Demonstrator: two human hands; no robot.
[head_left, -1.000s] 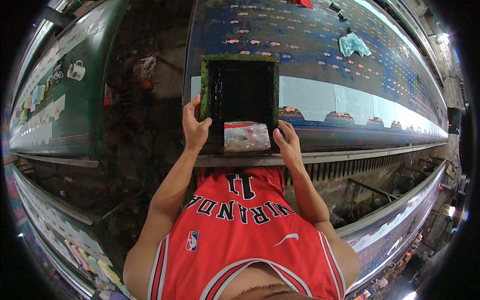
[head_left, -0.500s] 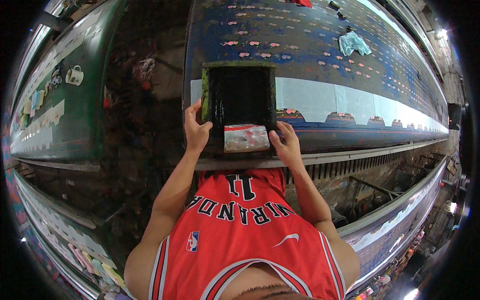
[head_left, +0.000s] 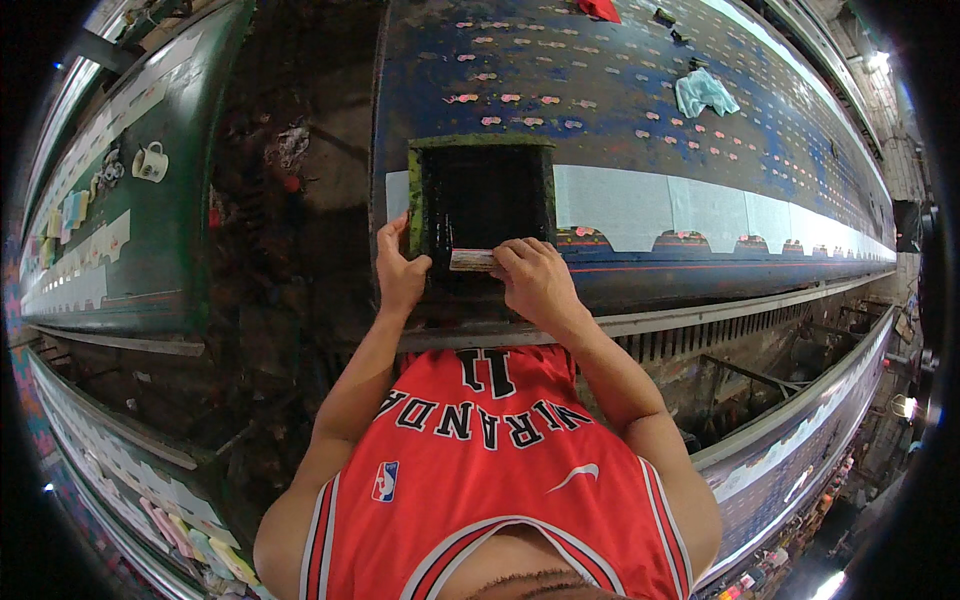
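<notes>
"Gripping anything, in the head view?"
"The right hand (head_left: 535,280) pinched one flat scraper (head_left: 471,261) inside one green-rimmed printing frame (head_left: 416,190), near its front end; the left hand (head_left: 402,275) clasped the frame's left edge."
"Other containers?"
"One white mug (head_left: 150,163); its contents couldn't be made out."
"Open room?"
"The frame sat by the tabletop's (head_left: 625,115) near edge; printed surface stretched beyond, toward one pale-blue cloth (head_left: 705,92)."
</notes>
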